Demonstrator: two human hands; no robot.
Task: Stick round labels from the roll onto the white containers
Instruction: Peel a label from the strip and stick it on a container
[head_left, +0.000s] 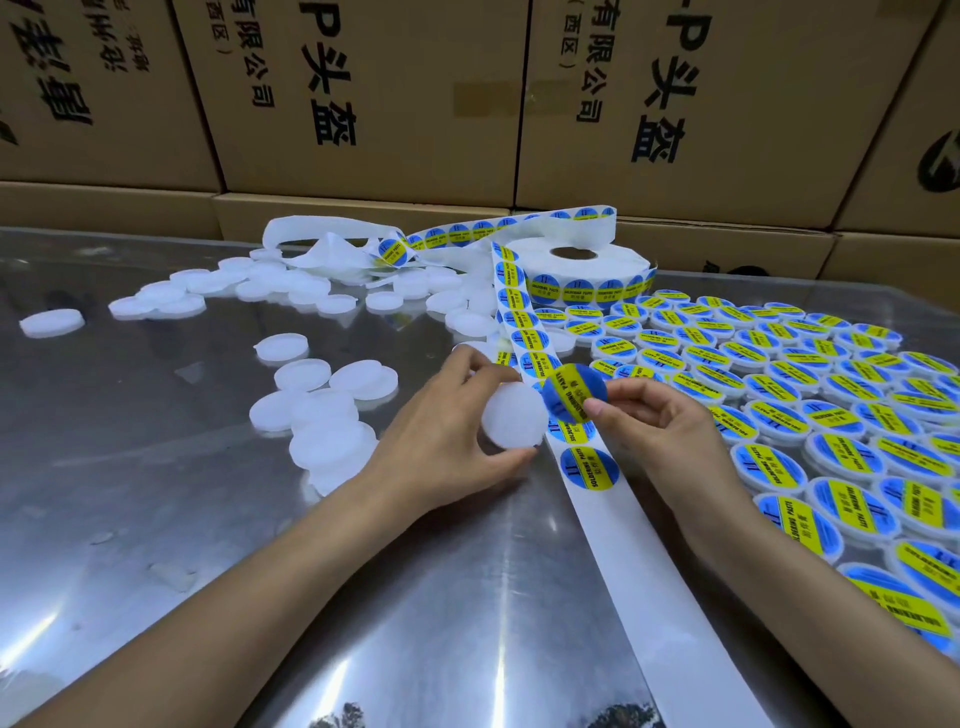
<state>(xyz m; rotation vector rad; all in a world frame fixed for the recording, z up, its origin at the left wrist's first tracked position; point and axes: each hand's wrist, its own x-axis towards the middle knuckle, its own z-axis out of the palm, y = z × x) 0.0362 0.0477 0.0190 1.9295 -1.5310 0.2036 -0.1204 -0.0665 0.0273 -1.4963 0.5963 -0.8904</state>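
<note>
My left hand (447, 421) grips a blank white round container (514, 415) between thumb and fingers, just above the table. My right hand (660, 431) pinches a round blue and yellow label (571, 397) by its edge, right beside the container and lifted off the backing strip (613, 519). The strip runs from the label roll (582, 270) at the back towards me, with more labels on it near my hands. Several blank white containers (322, 410) lie to the left.
Rows of labelled containers (810, 415) fill the right side of the shiny metal table (208, 519). Loose used backing paper (332, 244) lies behind the blank containers. Cardboard boxes (363, 104) form a wall at the back.
</note>
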